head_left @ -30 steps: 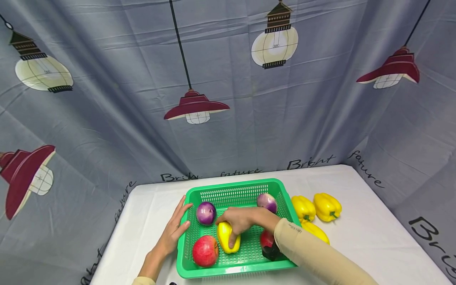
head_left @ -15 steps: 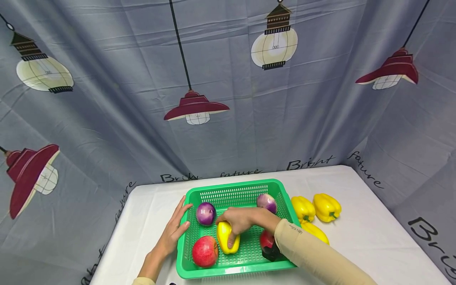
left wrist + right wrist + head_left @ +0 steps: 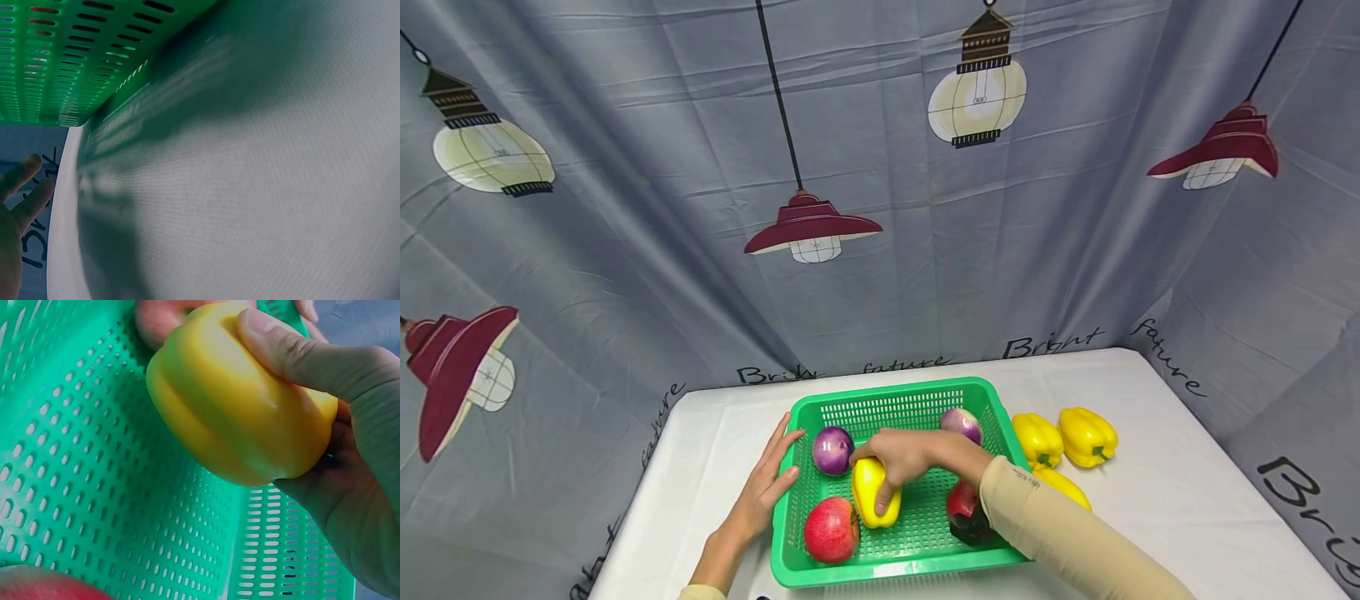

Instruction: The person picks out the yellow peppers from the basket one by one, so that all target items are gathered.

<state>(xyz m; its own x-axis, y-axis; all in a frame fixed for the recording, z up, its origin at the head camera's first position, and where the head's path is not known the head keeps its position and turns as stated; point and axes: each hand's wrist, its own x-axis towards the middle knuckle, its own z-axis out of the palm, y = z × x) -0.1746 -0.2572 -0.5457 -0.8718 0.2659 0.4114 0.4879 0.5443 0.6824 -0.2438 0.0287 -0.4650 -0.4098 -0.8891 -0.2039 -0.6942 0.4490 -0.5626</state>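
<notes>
My right hand (image 3: 895, 460) grips a yellow bell pepper (image 3: 871, 492) inside a green plastic basket (image 3: 880, 570). In the right wrist view, the thumb lies along the pepper (image 3: 231, 406) and the fingers go round behind it. Whether the pepper touches the basket floor I cannot tell. My left hand (image 3: 762, 486) is at the basket's left rim, fingers spread and fairly straight. A red apple (image 3: 831, 531) and a round purple vegetable (image 3: 832, 451) lie left of the pepper. Another purple one (image 3: 962, 423) sits at back right. A red fruit (image 3: 961, 498) is partly hidden by my right wrist.
Several yellow bell peppers (image 3: 1087, 437) lie on the white table (image 3: 1157, 467) just right of the basket, one partly behind my right sleeve (image 3: 1060, 525). A grey curtain (image 3: 880, 308) printed with lamps hangs behind and beside the table.
The right hand and the yellow bell pepper have shifted slightly toward the far side and left. The left hand stays at the rim, and the other items keep their places.
</notes>
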